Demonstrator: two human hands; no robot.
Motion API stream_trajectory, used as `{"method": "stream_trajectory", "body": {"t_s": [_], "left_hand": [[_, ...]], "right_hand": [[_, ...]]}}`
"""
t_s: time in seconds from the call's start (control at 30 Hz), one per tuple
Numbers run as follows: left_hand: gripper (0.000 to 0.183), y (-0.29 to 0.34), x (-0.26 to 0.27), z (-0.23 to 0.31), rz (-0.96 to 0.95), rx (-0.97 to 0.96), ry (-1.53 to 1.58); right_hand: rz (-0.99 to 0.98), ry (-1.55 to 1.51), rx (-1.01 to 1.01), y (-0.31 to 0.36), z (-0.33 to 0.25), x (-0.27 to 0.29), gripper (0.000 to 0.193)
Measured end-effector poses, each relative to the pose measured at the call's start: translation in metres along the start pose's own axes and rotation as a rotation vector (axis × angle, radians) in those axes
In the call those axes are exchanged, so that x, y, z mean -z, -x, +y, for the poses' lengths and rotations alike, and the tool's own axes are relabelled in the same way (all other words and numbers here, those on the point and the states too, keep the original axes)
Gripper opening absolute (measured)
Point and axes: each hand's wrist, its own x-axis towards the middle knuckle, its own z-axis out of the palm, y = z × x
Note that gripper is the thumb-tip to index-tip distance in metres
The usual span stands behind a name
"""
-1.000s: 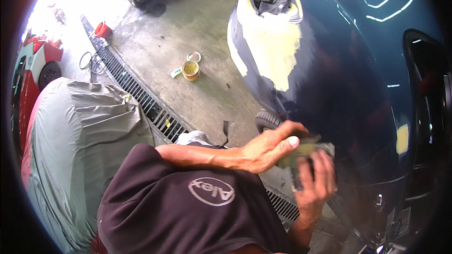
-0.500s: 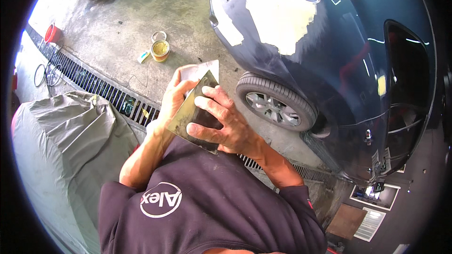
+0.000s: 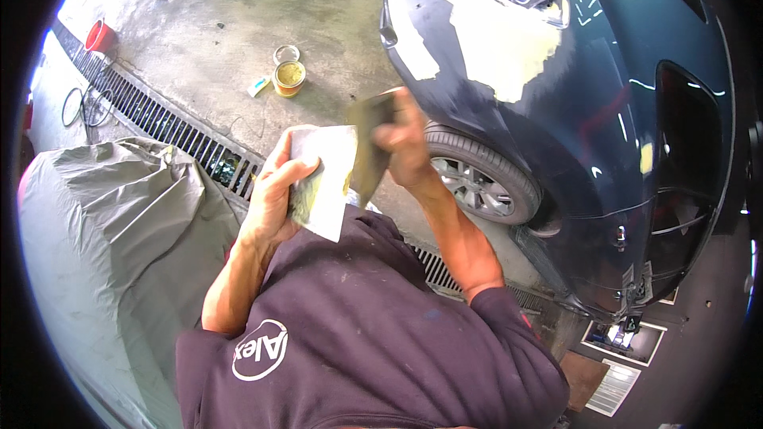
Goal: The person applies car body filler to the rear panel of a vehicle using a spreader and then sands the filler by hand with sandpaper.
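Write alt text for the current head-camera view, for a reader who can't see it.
A person's left hand holds a pale flat plate smeared with yellow, while the right hand, motion-blurred, holds a dark flat plate beside it. At right is a dark blue car with pale patches on its bodywork; an open tin stands on the floor.

Dark plum short-sleeved shirt (image 3: 413,342), white oval emblem (image 3: 259,349), small red mark (image 3: 526,320) at right sleeve (image 3: 502,326)

Car (image 3: 588,151) stood at R, tin (image 3: 288,79) sat on flr (image 3: 230,12) btwn car & bucket (image 3: 99,36), ring (image 3: 276,53) past tin, drain (image 3: 168,123) ran L of tin, cover (image 3: 119,222) lay nr drain, L plate (image 3: 330,183) was in L hand (image 3: 274,183), R plate (image 3: 368,147) in R hand (image 3: 407,139)
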Motion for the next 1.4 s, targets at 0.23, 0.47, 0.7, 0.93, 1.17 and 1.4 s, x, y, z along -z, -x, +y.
{"method": "stream_trajectory", "body": {"t_s": [0.23,0.47,0.7,0.93,1.17,1.4], "left_hand": [[0.037,-0.023,0.067,0.073,0.367,-0.429,-0.356],[0.033,-0.098,0.083,0.118,0.664,-0.794,-1.076],[0.042,-0.168,0.115,0.224,0.852,-0.733,-0.283],[0.042,-0.226,0.08,0.207,0.353,-0.312,-0.147],[0.046,-0.241,0.064,0.257,0.283,-0.341,-0.092],[0.031,-0.33,0.125,0.259,0.838,-0.293,-0.27]], "right_hand": [[-0.146,0.553,0.279,-0.096,0.029,-0.044,0.024],[-0.704,0.823,0.826,-0.185,0.035,-0.113,0.037],[-0.697,0.666,0.843,-0.287,0.035,-0.095,0.037],[-0.571,0.374,1.029,-0.323,0.05,-0.115,0.046],[-0.476,0.352,0.706,-0.367,0.093,-0.041,0.05],[-0.189,-0.218,0.005,-0.39,0.048,-0.085,0.038]]}}
